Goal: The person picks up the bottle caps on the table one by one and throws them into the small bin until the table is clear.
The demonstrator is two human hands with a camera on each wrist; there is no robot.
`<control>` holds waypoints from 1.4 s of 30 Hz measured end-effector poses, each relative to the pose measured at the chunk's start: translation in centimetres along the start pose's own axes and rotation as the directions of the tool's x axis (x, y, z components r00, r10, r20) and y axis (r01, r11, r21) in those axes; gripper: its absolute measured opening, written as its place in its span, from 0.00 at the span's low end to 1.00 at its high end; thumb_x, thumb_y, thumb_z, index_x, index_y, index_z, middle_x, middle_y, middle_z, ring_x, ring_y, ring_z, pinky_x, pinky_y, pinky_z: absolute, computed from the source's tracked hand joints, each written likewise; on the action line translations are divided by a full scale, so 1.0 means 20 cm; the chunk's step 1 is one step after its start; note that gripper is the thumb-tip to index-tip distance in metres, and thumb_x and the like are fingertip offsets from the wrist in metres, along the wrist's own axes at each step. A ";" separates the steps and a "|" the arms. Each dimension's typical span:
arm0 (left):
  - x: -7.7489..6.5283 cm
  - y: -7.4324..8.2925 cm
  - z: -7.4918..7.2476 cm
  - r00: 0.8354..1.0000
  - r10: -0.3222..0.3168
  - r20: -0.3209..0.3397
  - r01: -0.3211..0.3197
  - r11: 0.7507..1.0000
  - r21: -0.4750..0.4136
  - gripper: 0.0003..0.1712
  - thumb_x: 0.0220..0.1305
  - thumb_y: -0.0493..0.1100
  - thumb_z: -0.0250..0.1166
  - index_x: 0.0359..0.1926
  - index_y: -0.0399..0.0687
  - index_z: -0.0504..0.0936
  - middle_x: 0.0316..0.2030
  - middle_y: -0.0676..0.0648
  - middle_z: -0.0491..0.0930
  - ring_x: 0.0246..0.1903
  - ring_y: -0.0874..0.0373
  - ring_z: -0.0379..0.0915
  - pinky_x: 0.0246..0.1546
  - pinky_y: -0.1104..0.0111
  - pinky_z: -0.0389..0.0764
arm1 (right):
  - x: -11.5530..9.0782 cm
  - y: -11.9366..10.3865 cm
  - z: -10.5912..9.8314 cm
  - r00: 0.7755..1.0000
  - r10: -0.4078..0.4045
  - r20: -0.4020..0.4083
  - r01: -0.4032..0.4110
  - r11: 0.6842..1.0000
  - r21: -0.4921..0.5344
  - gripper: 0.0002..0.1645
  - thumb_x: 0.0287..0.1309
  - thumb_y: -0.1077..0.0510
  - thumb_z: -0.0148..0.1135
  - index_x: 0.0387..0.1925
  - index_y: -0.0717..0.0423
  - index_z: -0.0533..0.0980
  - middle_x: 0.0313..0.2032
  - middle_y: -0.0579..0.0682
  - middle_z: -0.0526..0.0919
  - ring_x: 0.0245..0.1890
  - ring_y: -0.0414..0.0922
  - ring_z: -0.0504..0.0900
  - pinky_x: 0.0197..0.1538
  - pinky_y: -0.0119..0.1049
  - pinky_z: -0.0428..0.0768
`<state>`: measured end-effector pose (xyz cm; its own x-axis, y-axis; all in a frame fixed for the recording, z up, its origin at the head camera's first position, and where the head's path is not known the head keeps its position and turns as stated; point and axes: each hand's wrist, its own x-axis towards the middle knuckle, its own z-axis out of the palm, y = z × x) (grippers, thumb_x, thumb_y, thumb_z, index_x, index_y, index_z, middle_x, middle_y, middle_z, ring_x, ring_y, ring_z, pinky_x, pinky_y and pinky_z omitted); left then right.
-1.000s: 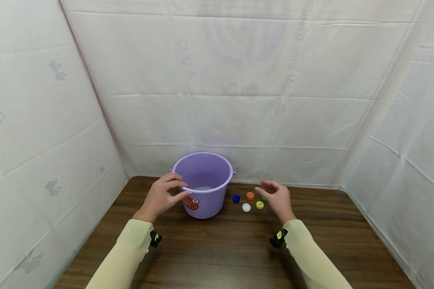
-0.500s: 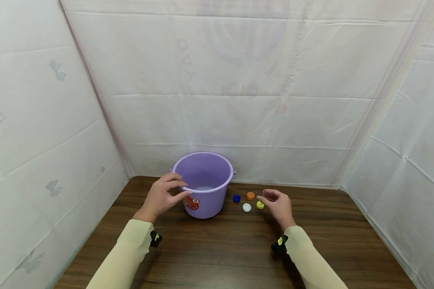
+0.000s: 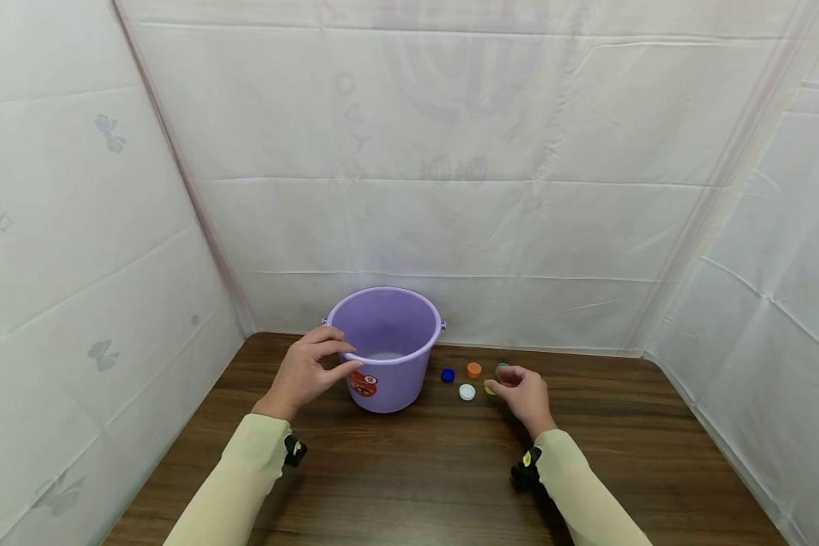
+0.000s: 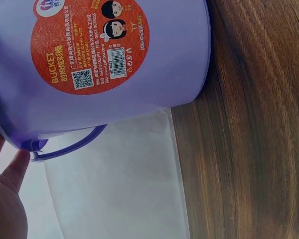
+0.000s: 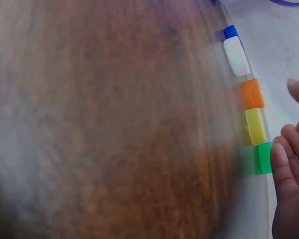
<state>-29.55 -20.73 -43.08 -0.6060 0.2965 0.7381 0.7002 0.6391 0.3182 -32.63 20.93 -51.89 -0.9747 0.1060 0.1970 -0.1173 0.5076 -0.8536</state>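
A purple plastic bucket (image 3: 397, 385) stands upright at the back of the table, its red label (image 4: 89, 47) facing the left wrist view. My left hand (image 3: 303, 373) holds its near-left rim, the fingers over the edge and the thumb outside. To the bucket's right lie small plastic bottle caps: blue (image 3: 447, 375), white (image 3: 467, 392), orange (image 3: 474, 370), yellow (image 5: 256, 126) and green (image 5: 264, 158). My right hand (image 3: 528, 398) is over the yellow and green caps, partly hiding them in the head view. A gap shows between its thumb and fingers, with nothing held.
The dark wood-grain table (image 3: 409, 470) ends at a white cloth wall (image 3: 560, 303) close behind the bucket and caps. Similar cloth walls stand at left (image 3: 102, 303) and right (image 3: 764, 318). The bucket's handle (image 4: 77, 145) hangs down its side.
My right hand has lowered slightly over the caps, covering more of the yellow one, while the green one shows again beyond its fingers. My left hand and the bucket stay in place.
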 end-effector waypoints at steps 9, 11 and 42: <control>0.00 0.00 0.00 1.000 0.016 -0.005 -0.016 1.000 -0.003 0.14 0.47 0.46 0.84 0.36 0.50 0.91 0.42 0.53 0.84 0.46 0.58 0.79 0.62 0.80 0.72 | 0.00 0.01 0.02 1.000 0.025 0.019 -0.023 0.994 -0.107 0.20 0.55 0.55 0.78 0.48 0.60 0.85 0.44 0.57 0.89 0.45 0.50 0.87 0.50 0.44 0.85; 0.00 0.00 0.00 1.000 0.008 -0.001 -0.008 1.000 -0.002 0.15 0.47 0.47 0.84 0.36 0.50 0.92 0.42 0.53 0.83 0.46 0.58 0.79 0.61 0.79 0.73 | 0.00 0.02 0.02 0.999 0.025 0.023 -0.023 0.993 -0.115 0.20 0.55 0.55 0.78 0.48 0.61 0.85 0.44 0.57 0.89 0.45 0.50 0.87 0.50 0.45 0.85; 0.00 0.00 -0.01 1.000 -0.006 0.016 0.006 1.000 0.006 0.14 0.49 0.49 0.84 0.36 0.50 0.92 0.42 0.54 0.84 0.47 0.59 0.79 0.60 0.73 0.77 | 0.01 0.00 0.05 0.999 0.018 0.046 -0.007 0.974 -0.228 0.18 0.54 0.60 0.77 0.47 0.62 0.86 0.40 0.56 0.89 0.42 0.50 0.85 0.49 0.49 0.84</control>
<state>-29.44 -20.86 -43.03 -0.6166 0.3041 0.7262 0.6939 0.6456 0.3189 -33.12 20.11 -52.40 -0.9843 0.0760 0.1592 -0.0638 0.6881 -0.7228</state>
